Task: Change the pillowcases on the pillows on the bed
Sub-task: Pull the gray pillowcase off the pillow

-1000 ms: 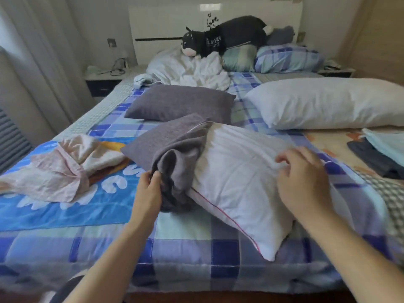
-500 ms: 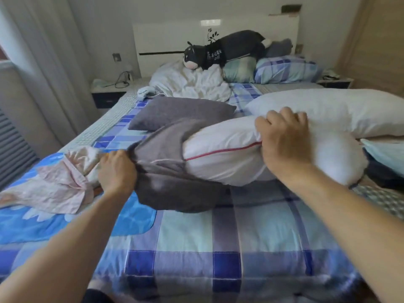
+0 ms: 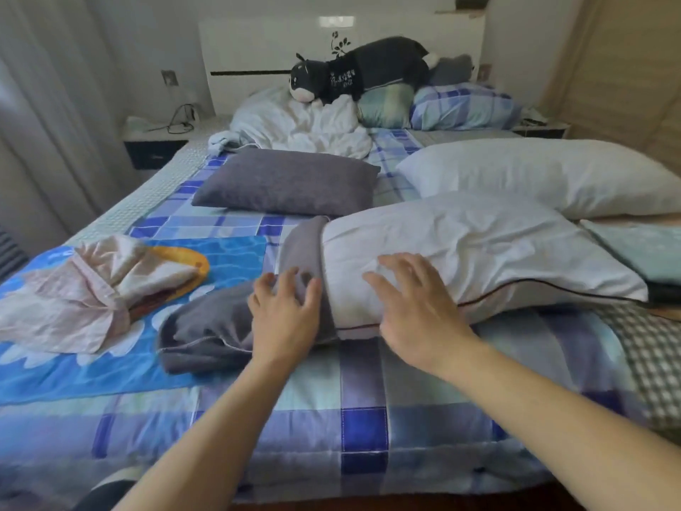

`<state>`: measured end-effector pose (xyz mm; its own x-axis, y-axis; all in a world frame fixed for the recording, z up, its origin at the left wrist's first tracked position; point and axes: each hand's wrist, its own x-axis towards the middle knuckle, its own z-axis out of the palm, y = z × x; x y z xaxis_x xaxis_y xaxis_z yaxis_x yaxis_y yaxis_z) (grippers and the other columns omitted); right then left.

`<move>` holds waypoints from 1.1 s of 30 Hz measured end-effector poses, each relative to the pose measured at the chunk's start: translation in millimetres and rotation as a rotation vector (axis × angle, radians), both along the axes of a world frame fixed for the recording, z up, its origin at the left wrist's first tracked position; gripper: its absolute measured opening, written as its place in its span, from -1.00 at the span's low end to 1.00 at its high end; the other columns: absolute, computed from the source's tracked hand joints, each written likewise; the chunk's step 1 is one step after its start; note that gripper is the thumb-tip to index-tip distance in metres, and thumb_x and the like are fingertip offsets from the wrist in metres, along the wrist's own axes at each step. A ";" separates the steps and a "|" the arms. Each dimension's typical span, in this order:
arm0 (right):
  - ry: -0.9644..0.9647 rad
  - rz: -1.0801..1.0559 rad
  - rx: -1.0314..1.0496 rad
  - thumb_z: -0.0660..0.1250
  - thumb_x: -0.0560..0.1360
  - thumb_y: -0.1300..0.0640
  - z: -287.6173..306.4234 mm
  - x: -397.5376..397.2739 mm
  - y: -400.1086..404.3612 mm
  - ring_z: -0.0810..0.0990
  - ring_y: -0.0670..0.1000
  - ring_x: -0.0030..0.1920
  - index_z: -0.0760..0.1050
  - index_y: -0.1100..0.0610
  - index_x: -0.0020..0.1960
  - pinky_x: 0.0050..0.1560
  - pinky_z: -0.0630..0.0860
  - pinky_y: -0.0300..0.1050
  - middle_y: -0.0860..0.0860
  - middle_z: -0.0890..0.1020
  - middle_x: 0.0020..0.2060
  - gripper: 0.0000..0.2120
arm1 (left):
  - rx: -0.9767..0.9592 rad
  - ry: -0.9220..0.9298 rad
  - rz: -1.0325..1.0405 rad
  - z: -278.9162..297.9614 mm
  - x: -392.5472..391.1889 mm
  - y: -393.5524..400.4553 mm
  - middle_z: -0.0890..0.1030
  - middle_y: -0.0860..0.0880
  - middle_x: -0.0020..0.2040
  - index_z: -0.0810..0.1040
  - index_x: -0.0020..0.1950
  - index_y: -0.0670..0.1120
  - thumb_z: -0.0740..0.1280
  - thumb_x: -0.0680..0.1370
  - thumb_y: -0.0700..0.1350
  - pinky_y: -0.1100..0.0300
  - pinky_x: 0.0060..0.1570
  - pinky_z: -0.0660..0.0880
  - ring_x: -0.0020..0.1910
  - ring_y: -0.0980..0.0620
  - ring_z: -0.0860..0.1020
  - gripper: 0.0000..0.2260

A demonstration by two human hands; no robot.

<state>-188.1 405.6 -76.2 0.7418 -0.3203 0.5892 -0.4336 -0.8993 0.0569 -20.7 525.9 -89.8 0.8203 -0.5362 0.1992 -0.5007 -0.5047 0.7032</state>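
Observation:
A white pillow (image 3: 479,252) lies across the bed in front of me, its left end inside a grey pillowcase (image 3: 206,326) that is bunched up to the left. My left hand (image 3: 283,311) lies on the grey case at the pillow's end, fingers spread and straight. My right hand (image 3: 416,307) hovers over or touches the white pillow's near edge, fingers spread. A second bare white pillow (image 3: 545,175) lies behind to the right. A grey-cased pillow (image 3: 291,182) lies farther back in the middle.
A crumpled pink cloth (image 3: 84,289) lies at the left on a blue blanket (image 3: 73,366). Folded teal and dark fabrics (image 3: 648,252) sit at the right. A white duvet (image 3: 306,123), plush cat (image 3: 361,71) and checked pillows (image 3: 464,108) are by the headboard.
Both hands have let go: the left released the grey case and the right released the pillow. The pillow came down flat on the bed, and the hands moved close together at its left end.

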 end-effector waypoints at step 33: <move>0.231 -0.459 0.204 0.55 0.24 0.11 29.4 -119.8 -176.2 0.56 0.20 0.17 0.36 0.12 0.47 0.20 0.39 0.08 0.09 0.57 0.11 -0.17 | -0.128 0.445 -0.232 74.6 -26.6 -75.4 0.53 -0.09 0.22 0.39 0.38 -0.02 0.40 0.51 -0.04 0.11 0.05 0.35 0.13 -0.08 0.49 -0.54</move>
<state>-307.9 229.3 -46.8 0.6020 -0.7317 0.3198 -0.7805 -0.6238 0.0419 -47.3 450.5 -15.2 0.7028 -0.7083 -0.0659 -0.2276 -0.3117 0.9225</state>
